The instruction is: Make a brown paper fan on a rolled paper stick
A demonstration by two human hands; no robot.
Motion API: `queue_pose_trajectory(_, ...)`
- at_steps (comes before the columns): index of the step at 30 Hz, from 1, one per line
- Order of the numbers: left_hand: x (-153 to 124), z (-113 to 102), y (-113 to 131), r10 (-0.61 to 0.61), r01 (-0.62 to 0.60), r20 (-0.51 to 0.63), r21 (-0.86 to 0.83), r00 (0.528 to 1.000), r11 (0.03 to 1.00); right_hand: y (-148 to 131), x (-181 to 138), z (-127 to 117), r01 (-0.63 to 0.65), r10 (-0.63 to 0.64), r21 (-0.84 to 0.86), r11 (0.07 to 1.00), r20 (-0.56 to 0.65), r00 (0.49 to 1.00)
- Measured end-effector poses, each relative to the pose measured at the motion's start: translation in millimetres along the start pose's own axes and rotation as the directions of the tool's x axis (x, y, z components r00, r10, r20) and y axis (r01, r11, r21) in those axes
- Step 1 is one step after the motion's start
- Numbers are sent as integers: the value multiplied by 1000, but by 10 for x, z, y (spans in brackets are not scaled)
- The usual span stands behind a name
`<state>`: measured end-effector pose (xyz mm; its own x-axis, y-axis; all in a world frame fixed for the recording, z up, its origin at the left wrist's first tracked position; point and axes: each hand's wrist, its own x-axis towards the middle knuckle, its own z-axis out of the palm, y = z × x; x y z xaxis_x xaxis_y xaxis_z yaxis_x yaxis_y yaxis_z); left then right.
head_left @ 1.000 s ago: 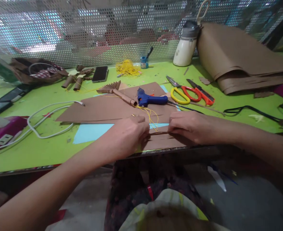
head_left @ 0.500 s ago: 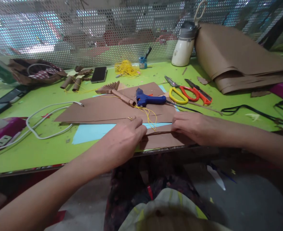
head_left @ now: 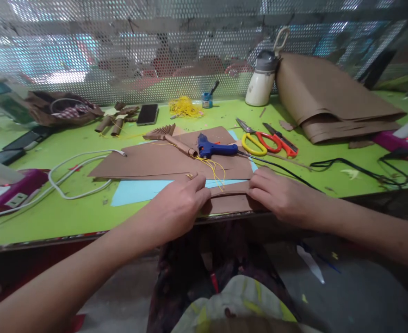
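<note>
A small brown paper piece (head_left: 229, 198) lies at the near edge of the green table (head_left: 68, 212). My left hand (head_left: 179, 205) presses on its left end, fingers bent down onto a fold. At its right end rests my right hand (head_left: 276, 194), fingers curled over the same fold. A light blue sheet (head_left: 138, 190) shows under the brown paper just beyond. Yellow threads (head_left: 213, 167) trail toward my hands from a folded paper fan with a rolled handle (head_left: 171, 137). A blue glue gun (head_left: 213, 148) lies behind.
Yellow and red scissors (head_left: 266, 141) lie right of the glue gun. A stack of brown paper (head_left: 332, 99) and a white bottle (head_left: 261, 81) stand at the back right. A white cable (head_left: 75, 171), a pink power strip (head_left: 9, 192) and a phone (head_left: 147, 114) are on the left. A black cord (head_left: 356, 169) runs right.
Both hands slid a little along the fold and now press it flat with the paper lower on the table edge. The view tilted slightly up and left.
</note>
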<state>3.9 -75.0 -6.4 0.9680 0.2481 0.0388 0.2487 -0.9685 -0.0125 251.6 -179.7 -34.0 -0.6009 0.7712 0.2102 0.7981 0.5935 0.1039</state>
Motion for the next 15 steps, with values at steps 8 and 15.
queue_pose_trajectory(8,388,-284,-14,-143,146,40,-453,989,880,-133,90,-197,-26,21,-36,999,-118,993)
queue_pose_trajectory(15,364,-221,41,-69,187,192,-712,979,676,-237,151,-343,-58,49,-54,997,-151,987)
